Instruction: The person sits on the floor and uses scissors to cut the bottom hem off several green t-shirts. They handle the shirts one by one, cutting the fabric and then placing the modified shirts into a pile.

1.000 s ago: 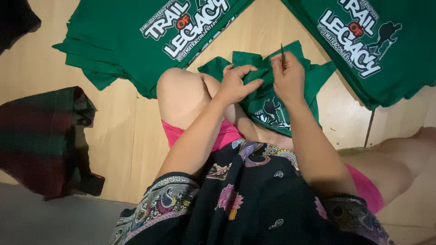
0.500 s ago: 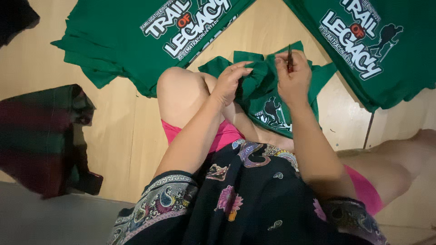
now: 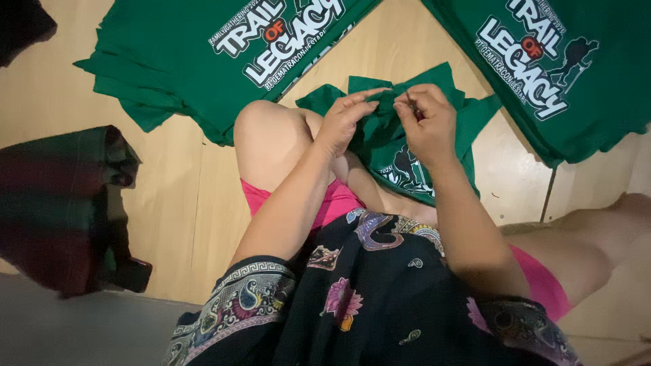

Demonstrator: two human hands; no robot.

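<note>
Grip, left hand: left hand (image 3: pixel 346 118) has its fingertips pressed together on a fold of the small green garment (image 3: pixel 400 146), thumb underneath, pinching the cloth at its upper edge.
Grip, right hand: right hand (image 3: pixel 428 122) is curled shut on the same fold just beside the left; the fingers hide what, if anything, is between them besides cloth.
Where the garment is: it lies across the person's lap, over the raised knee (image 3: pixel 268 139), its far edge lifted between the two hands.
Why held so: both hands meet at one spot, which looks like a way to keep a small stretch of fabric taut and close for fine work.
Material: soft matte knit, creased and limp, with a pale print on the part that drapes toward the body.
Green shirts, left: a stack of green shirts (image 3: pixel 203 61) lies flat on the wooden floor (image 3: pixel 183 203), with white and orange lettering on top.
Green shirt, right: another green shirt (image 3: pixel 576 74) is spread beyond the right hand, well apart from the lap.
Dark cloth: a dark plaid cloth (image 3: pixel 61 203) lies bunched at the left, blurred.
Clothing: black patterned top (image 3: pixel 366 298) and pink shorts (image 3: pixel 332 200).
</note>
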